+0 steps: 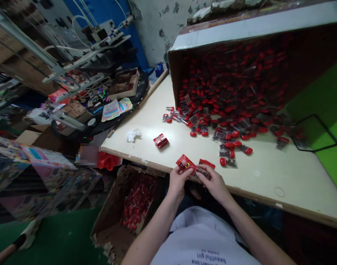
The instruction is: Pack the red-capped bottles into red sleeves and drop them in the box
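Near the table's front edge, my left hand [179, 178] is closed on a red printed card [185, 162], thumb on its face. Right beside it, my right hand [214, 184] grips a small clear packet with dark round pieces [203, 173]; the two hands nearly meet. Another red card [207, 163] shows just behind my right fingers; whether it touches them I cannot tell. A small stack of red cards [160, 140] lies farther back to the left. Several red-capped clear bottles in clear wrappers [228, 162] are scattered to the right of my hands.
A large carton [229, 33] on its side spills red-capped bottles onto the white table [256, 180]. Crumpled tissue [133, 135], a rubber band [279, 191] and a black wire frame [314, 133] lie there. Below left stands an open box of red packets [109, 217]; a machine [93, 48] stands beyond.
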Tool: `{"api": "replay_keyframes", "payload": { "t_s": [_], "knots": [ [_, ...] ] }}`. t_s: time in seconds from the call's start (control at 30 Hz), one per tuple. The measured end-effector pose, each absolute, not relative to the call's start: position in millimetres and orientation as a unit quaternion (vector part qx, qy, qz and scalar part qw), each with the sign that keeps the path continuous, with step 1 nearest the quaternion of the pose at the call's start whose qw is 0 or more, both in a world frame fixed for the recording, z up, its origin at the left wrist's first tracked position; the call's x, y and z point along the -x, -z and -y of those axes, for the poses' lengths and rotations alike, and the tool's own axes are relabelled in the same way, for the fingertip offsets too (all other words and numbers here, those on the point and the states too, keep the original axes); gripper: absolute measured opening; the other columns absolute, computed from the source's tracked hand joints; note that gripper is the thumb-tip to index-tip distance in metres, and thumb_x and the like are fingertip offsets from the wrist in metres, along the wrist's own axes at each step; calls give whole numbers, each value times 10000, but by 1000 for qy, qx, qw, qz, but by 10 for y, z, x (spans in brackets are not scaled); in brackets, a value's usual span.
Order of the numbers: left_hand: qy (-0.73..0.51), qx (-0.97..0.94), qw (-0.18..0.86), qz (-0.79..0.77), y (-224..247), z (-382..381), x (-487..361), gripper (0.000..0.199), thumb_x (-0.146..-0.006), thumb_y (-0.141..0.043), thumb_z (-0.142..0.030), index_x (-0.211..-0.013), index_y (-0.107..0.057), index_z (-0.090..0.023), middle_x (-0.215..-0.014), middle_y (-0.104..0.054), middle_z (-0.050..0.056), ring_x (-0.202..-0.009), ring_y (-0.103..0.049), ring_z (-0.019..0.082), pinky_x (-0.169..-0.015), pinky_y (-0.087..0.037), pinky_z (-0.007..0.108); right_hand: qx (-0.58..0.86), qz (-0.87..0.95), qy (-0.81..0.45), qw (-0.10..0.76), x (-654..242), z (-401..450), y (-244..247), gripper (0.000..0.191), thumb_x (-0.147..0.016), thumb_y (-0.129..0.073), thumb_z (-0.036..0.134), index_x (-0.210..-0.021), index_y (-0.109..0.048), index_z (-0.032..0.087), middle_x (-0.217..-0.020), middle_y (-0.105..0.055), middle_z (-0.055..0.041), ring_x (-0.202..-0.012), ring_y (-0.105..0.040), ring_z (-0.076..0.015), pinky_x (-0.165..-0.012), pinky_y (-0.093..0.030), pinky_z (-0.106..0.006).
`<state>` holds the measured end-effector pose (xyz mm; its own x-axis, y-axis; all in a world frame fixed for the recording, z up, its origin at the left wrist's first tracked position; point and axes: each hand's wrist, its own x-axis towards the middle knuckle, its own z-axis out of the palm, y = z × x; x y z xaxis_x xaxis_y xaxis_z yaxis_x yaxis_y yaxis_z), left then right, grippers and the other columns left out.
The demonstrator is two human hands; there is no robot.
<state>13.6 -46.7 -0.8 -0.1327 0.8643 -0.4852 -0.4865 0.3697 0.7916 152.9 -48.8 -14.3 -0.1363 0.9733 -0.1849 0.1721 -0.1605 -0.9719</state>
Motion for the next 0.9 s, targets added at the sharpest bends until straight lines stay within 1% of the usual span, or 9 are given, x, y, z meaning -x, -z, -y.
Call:
{"api": "replay_keyframes", "payload": {
  "t_s": [0.13, 0.23, 0.3, 0.37, 0.47, 0.6, 0.8, 0.83, 0.9],
  "knots": [
    [-543, -160, 644, -514, 5, 464, -154, 345, -539, -805, -201, -838, -656, -113, -781, -687, 59, -647, -596, 112, -611, -433, 211, 539, 485, -539, 428, -1441, 518, 182, 287, -784, -608, 424, -973, -571, 211, -759, -630, -18, -562, -562, -138, -461, -441, -229],
    [-548, -130, 657, -501, -24, 440, -171, 363, -521, -816, -194, -837, -655, -117, -807, -685, 58, -676, -605, 113, -636, -449, 210, 532, 453, -548, 460, -1377, 527, 212, 277, -786, -612, 424, -952, -560, 209, -750, -619, -13, -541, -538, -123, -459, -431, -225],
    [-543, -112, 668, -497, -53, 418, -179, 369, -521, -819, -218, -837, -656, -118, -809, -682, 60, -671, -603, 111, -630, -453, 209, 524, 436, -557, 474, -1353, 520, 215, 277, -784, -618, 422, -955, -557, 212, -766, -618, -13, -542, -526, -118, -457, -422, -221],
    [-528, -100, 687, -490, -78, 400, -188, 350, -558, -802, -286, -825, -659, -111, -783, -676, 64, -645, -595, 111, -610, -454, 215, 517, 423, -568, 481, -1340, 507, 212, 277, -782, -623, 423, -952, -557, 215, -769, -613, -11, -537, -514, -115, -452, -412, -220],
    [-509, -107, 706, -481, -91, 395, -209, 343, -631, -743, -390, -782, -661, -93, -714, -659, 69, -594, -579, 116, -575, -455, 235, 517, 415, -573, 482, -1322, 496, 215, 284, -774, -633, 430, -946, -559, 216, -760, -613, -11, -531, -510, -117, -457, -413, -228],
    [-518, -150, 696, -474, -82, 400, -206, 360, -649, -719, -427, -757, -668, -87, -680, -653, 67, -565, -572, 131, -554, -452, 261, 525, 429, -561, 474, -1308, 491, 213, 308, -779, -620, 453, -952, -556, 206, -714, -612, -11, -516, -523, -125, -447, -413, -235],
    [-503, -194, 702, -465, -120, 369, -98, 356, -638, -733, -415, -767, -697, -84, -782, -687, 99, -702, -608, 144, -741, -445, 278, 513, 475, -573, 428, -1388, 418, 108, 317, -767, -625, 468, -932, -554, 207, -773, -634, -26, -505, -553, -127, -442, -445, -249],
    [-504, -193, 702, -465, -123, 371, -99, 351, -633, -739, -404, -772, -698, -84, -789, -687, 101, -712, -609, 145, -750, -443, 278, 507, 475, -582, 423, -1389, 411, 95, 317, -767, -625, 471, -927, -553, 207, -764, -632, -26, -509, -556, -132, -437, -444, -248],
    [-516, -181, 689, -475, -122, 386, -132, 352, -623, -747, -398, -765, -692, -81, -753, -680, 93, -669, -601, 141, -704, -449, 276, 502, 463, -590, 430, -1355, 415, 93, 317, -772, -618, 475, -926, -550, 206, -745, -628, -27, -524, -558, -140, -433, -439, -246]
  ]
}}
